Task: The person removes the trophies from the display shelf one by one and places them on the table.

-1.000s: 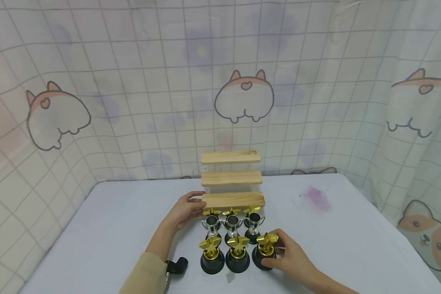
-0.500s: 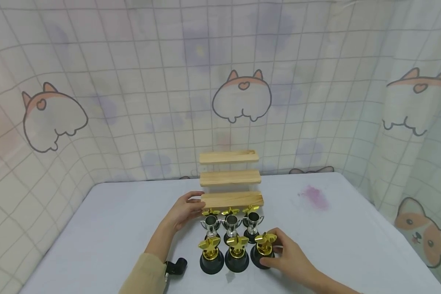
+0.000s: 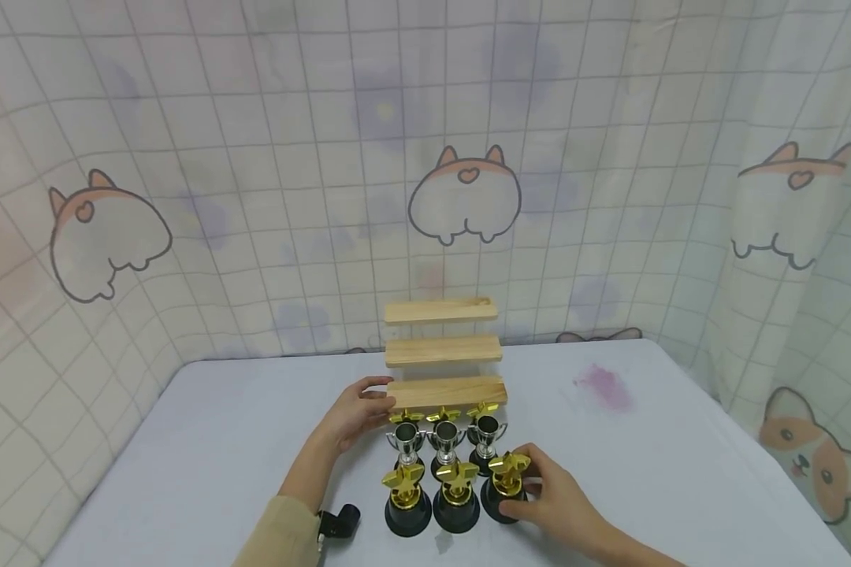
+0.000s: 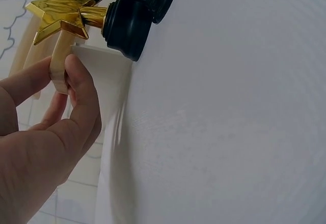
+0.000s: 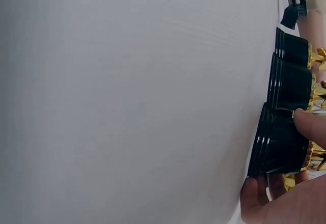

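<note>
My left hand (image 3: 357, 413) pinches the left end of the lowest wooden board (image 3: 445, 392) of a three-tier stand; the left wrist view shows thumb and fingers on that board end (image 4: 60, 70). At the front right, my right hand (image 3: 555, 502) grips the black base of a gold star trophy (image 3: 505, 487), which stands upright on the table. To its left, in the same row, are a middle star trophy (image 3: 457, 504) and a left star trophy (image 3: 407, 506). Behind them stands a row of silver cup trophies (image 3: 446, 435). More gold star trophies (image 3: 443, 414) partly show behind the cups.
The middle board (image 3: 443, 350) and top board (image 3: 440, 311) rise behind, near the patterned curtain (image 3: 291, 197). A black wrist camera (image 3: 340, 521) is strapped at the left wrist. The white table (image 3: 206, 457) has a pink stain (image 3: 605, 386) at right.
The front right star trophy has slid slightly left, closer to the middle one, with my right hand on it. My left hand stays at the board. The head view has shifted a little.
</note>
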{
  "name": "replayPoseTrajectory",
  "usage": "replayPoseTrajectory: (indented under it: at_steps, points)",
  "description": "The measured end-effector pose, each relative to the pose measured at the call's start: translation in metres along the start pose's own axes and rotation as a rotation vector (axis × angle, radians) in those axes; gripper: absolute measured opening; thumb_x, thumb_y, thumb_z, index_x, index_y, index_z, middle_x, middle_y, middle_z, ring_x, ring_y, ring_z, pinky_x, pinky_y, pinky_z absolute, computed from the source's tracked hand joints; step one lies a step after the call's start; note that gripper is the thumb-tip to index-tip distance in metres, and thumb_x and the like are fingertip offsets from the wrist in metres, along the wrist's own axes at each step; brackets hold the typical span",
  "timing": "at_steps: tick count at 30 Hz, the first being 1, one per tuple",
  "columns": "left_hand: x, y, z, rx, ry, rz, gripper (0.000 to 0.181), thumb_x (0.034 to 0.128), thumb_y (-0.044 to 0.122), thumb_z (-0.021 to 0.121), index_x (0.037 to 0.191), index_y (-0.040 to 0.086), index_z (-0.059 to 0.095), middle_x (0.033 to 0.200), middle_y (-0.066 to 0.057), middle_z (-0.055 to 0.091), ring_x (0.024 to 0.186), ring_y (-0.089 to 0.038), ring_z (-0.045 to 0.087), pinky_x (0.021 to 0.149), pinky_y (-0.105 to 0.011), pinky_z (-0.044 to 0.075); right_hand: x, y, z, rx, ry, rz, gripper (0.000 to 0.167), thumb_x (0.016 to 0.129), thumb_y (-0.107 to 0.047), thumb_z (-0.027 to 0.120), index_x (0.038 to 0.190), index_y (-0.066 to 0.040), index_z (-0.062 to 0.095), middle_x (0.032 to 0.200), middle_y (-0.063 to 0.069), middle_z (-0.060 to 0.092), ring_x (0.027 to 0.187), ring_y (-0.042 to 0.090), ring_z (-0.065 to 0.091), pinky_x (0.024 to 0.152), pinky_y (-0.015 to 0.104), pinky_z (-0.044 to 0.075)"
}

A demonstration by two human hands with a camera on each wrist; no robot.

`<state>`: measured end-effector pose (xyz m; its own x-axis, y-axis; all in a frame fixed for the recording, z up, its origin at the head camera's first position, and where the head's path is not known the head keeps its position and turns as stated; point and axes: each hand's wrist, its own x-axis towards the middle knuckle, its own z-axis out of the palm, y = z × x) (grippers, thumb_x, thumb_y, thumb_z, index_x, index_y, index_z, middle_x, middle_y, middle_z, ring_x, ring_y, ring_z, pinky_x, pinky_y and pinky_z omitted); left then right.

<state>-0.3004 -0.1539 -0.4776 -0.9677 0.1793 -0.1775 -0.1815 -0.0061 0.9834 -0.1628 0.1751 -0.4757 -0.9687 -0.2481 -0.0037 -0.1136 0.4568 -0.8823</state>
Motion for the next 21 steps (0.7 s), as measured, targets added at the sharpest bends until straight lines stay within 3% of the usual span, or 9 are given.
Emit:
replayPoseTrajectory:
  at_steps: [10, 17, 21]
  points:
    - [-0.001, 0.003, -0.002, 0.030, 0.030, 0.013, 0.052, 0.0949, 0.004, 0.072, 0.143, -0.002, 0.052, 0.122, -0.024, 0.059, 0.096, -0.026, 0.069, 0.091, -0.041, 0.060, 0.006, -0.001, 0.000, -0.032, -0.002, -0.005, 0.060, 0.075, -0.017, 0.093, 0.121, -0.008, 0.057, 0.111, 0.003, 0.067, 0.106, 0.024, 0.065, 0.096, 0.049, 0.056]
    - [-0.008, 0.006, -0.007, 0.163, 0.079, 0.052, 0.045, 0.0975, 0.012, 0.071, 0.138, -0.002, 0.056, 0.116, -0.021, 0.063, 0.093, -0.026, 0.068, 0.085, -0.041, 0.061, 0.011, -0.002, -0.014, -0.099, -0.033, 0.047, 0.072, 0.070, -0.025, 0.097, 0.127, -0.007, 0.057, 0.117, 0.003, 0.065, 0.110, 0.025, 0.061, 0.090, 0.040, 0.058]
    - [-0.014, 0.009, -0.013, 0.273, 0.111, 0.093, 0.040, 0.1006, 0.015, 0.068, 0.136, -0.001, 0.058, 0.114, -0.019, 0.063, 0.093, -0.030, 0.067, 0.080, -0.040, 0.062, 0.012, 0.003, -0.040, -0.150, -0.049, 0.002, 0.067, 0.072, -0.016, 0.094, 0.128, -0.003, 0.058, 0.122, 0.010, 0.063, 0.113, 0.032, 0.060, 0.088, 0.042, 0.058]
